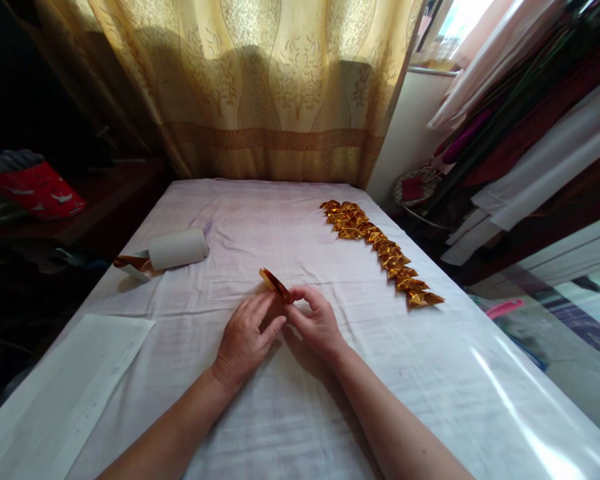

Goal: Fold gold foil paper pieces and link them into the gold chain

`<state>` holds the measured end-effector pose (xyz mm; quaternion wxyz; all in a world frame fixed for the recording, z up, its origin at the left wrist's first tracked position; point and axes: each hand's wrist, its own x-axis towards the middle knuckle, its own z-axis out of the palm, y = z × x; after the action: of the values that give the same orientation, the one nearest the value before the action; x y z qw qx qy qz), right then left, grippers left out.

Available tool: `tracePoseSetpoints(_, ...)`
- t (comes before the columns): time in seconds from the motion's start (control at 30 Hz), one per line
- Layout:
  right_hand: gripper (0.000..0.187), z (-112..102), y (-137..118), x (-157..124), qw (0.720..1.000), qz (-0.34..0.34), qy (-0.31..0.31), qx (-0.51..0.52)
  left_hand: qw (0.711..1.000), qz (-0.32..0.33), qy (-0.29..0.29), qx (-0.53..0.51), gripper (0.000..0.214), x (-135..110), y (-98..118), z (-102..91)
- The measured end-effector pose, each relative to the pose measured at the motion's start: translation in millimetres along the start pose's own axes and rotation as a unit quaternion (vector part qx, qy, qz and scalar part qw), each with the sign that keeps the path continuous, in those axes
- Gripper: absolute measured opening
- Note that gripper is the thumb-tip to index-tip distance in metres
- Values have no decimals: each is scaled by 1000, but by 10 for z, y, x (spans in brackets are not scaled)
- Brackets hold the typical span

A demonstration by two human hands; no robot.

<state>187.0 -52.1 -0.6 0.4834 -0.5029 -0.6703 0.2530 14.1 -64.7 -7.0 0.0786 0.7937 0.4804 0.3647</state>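
Observation:
A folded piece of gold foil paper (276,285) stands up at an angle between my hands, above the white cloth. My right hand (317,323) pinches its lower right end between thumb and fingers. My left hand (250,337) is closed about its lower left side, the fingers against the paper and the thumb pointing at the right hand. The fingers partly hide the paper's lower part. To the right, several folded gold foil pieces (390,257) lie close together in a slanting row.
A roll of paper (177,249), white outside, lies on the left with a loose gold and white end. A white sheet (75,387) covers the near left of the cloth-covered surface (250,220). A red container (37,190) stands farther left; hanging clothes (540,160) are at right.

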Motion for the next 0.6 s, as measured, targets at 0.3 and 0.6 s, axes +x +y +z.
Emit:
tracePoseSetpoints(0.3, 25, 56, 39, -28, 995, -86, -29, -36, 986, -145, -6, -86, 24, 62, -18, -72)
tracePoseSetpoints(0.6, 59, -190, 113, 59, 991, -81, 62, -90, 981, -129, 2, -144, 26, 107, -72, -157)
